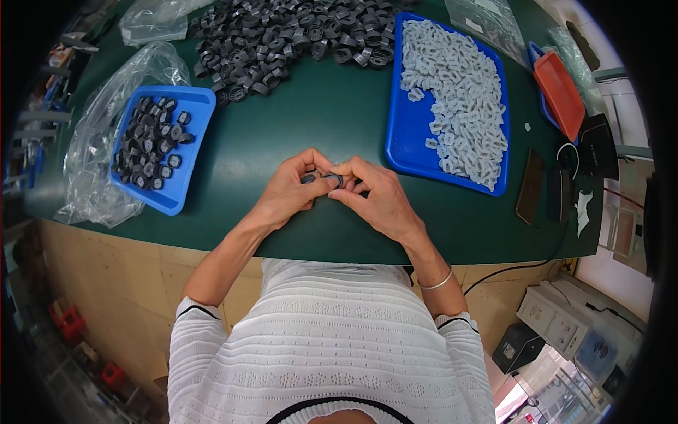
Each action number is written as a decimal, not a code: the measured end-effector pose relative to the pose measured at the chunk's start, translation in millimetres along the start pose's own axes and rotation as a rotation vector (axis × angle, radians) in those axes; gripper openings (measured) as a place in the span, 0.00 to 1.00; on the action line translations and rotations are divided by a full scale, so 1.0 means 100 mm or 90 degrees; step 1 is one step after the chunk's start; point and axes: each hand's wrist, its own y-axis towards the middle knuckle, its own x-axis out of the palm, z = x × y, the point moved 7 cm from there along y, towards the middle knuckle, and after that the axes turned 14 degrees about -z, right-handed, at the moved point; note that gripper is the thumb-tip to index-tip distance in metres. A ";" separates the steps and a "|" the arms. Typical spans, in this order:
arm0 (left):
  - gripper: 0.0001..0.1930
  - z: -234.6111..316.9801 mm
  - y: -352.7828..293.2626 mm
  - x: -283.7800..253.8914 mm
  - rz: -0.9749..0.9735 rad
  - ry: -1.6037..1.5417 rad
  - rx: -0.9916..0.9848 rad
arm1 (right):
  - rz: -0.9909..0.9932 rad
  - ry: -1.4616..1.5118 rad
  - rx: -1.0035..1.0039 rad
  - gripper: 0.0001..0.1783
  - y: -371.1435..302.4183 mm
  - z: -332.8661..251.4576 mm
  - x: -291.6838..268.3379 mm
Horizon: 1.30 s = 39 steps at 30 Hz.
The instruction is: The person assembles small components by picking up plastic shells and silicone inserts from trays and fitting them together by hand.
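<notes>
Over the front middle of the table, my left hand (291, 185) and my right hand (378, 189) meet with closed fingers around a small dark grey plastic ring (337, 180). My left thumb presses against it, while the right thumb and fingertips pinch its right side. Fingers cover most of the ring, and whether a smaller piece is also in the right fingertips cannot be made out. To the left, a blue tray (197, 120) holds several dark ring-shaped parts (150, 141). On the right stands a larger blue tray (409, 134) of small whitish plastic pieces (462, 92).
A big heap of dark rings (296, 39) covers the far middle of the green table (304, 116). Clear plastic bags (95, 159) lie around the left tray. At the right are a red tray (559, 92), a phone (530, 186) and a cable (505, 270).
</notes>
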 end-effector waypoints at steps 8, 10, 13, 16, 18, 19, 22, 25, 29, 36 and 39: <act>0.06 -0.01 0.06 0.00 0.019 0.101 0.038 | 0.094 -0.085 -0.066 0.11 -0.08 -0.02 0.03; 0.06 0.05 0.04 0.05 0.014 0.065 0.020 | 0.111 -0.117 -0.081 0.11 -0.08 -0.05 0.00; 0.05 0.00 0.02 0.07 -0.006 -0.050 -0.001 | 0.131 -0.060 -0.085 0.12 -0.10 -0.08 -0.04; 0.05 -0.10 0.07 0.05 -0.031 -0.129 0.007 | 0.115 -0.101 -0.112 0.15 -0.10 -0.13 0.01; 0.05 -0.09 0.11 0.07 -0.041 -0.130 0.020 | 0.141 -0.100 -0.120 0.14 -0.11 -0.09 0.01; 0.05 -0.09 0.12 0.07 -0.040 -0.123 0.011 | 0.162 -0.095 -0.128 0.13 -0.12 -0.08 -0.01; 0.06 0.02 0.05 0.16 -0.005 -0.097 0.055 | 0.170 0.067 -0.021 0.10 -0.11 0.08 -0.06; 0.08 0.05 0.02 0.20 0.052 -0.058 0.144 | 0.143 0.243 -0.003 0.10 -0.07 0.19 -0.05; 0.12 -0.07 0.08 0.16 0.011 -0.191 0.123 | 0.081 0.272 0.070 0.15 -0.08 0.30 -0.02; 0.14 -0.11 0.09 0.18 0.053 -0.191 0.130 | 0.232 0.036 -0.021 0.08 -0.07 -0.05 -0.11; 0.14 -0.08 0.05 0.19 0.108 -0.074 0.156 | 0.239 0.027 0.010 0.08 -0.07 -0.03 -0.08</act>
